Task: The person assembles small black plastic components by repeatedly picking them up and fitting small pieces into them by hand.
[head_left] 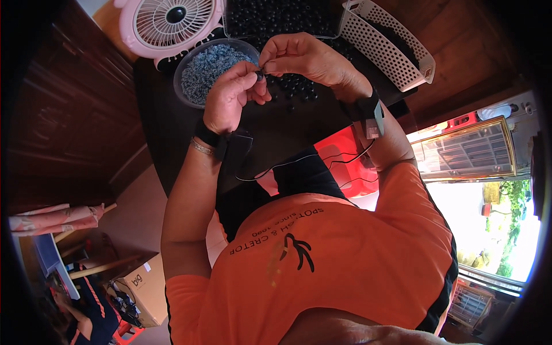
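Observation:
My left hand (229, 96) pinches a small round black piece (260, 76) between thumb and fingertips, above the near part of the dark table. My right hand (310, 60) meets it from the right, thumb and index finger pressed together right at that piece. Whatever the right fingertips grip is too small to make out. Close behind the left hand stands a round clear bowl (179, 86) filled with many small bluish, glinting pieces. Loose black bead-like balls (299, 87) lie on the table beneath the right hand, and a heap of similar black balls (276, 17) fills a clear-rimmed tray farther back.
A pink fan (172, 23) stands at the far left of the dark table (172, 135). To the right is a white perforated basket (379, 49) with dark contents. Wristbands with a cable (276, 167) cross my lap. A red stool (353, 164) is under the table's right side.

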`<action>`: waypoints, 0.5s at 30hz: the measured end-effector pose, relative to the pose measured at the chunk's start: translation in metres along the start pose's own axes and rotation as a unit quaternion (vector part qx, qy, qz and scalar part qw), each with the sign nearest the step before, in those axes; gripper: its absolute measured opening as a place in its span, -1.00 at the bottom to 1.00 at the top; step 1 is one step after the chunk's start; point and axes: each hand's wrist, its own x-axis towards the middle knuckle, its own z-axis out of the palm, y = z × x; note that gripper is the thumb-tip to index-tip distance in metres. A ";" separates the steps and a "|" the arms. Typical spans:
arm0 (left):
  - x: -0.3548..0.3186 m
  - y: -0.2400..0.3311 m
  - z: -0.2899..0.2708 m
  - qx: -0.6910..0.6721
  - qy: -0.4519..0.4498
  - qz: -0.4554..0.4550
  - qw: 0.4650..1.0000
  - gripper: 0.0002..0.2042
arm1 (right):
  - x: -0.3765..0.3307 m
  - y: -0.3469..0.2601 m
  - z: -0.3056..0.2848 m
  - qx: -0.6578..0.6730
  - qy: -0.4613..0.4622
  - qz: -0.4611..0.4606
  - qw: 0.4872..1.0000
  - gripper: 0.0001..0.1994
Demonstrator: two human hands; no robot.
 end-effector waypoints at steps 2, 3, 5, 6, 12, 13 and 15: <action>0.000 -0.001 0.000 0.002 0.003 -0.002 1.000 -0.82 | 0.000 -0.001 0.000 -0.015 0.002 0.002 1.000 -0.86; 0.000 -0.001 0.001 0.004 0.006 -0.003 1.000 -0.82 | 0.000 -0.001 0.000 -0.041 -0.003 -0.004 0.999 -0.86; 0.000 -0.002 0.000 0.010 0.007 -0.008 1.000 -0.82 | 0.000 -0.003 0.000 -0.066 -0.007 -0.010 0.998 -0.85; 0.000 -0.002 0.000 0.016 0.009 -0.012 1.000 -0.83 | 0.000 -0.004 0.000 -0.099 -0.016 -0.013 0.995 -0.85; 0.000 -0.003 0.006 0.050 0.056 -0.004 0.997 -0.85 | 0.000 -0.003 0.003 -0.159 0.002 -0.014 0.987 -0.85; 0.000 -0.004 0.007 0.050 0.057 -0.004 0.997 -0.85 | 0.000 -0.001 0.003 -0.147 0.007 -0.020 0.989 -0.86; 0.000 -0.005 0.010 0.034 0.076 0.012 0.996 -0.85 | 0.001 0.003 0.005 -0.148 0.028 -0.018 0.988 -0.86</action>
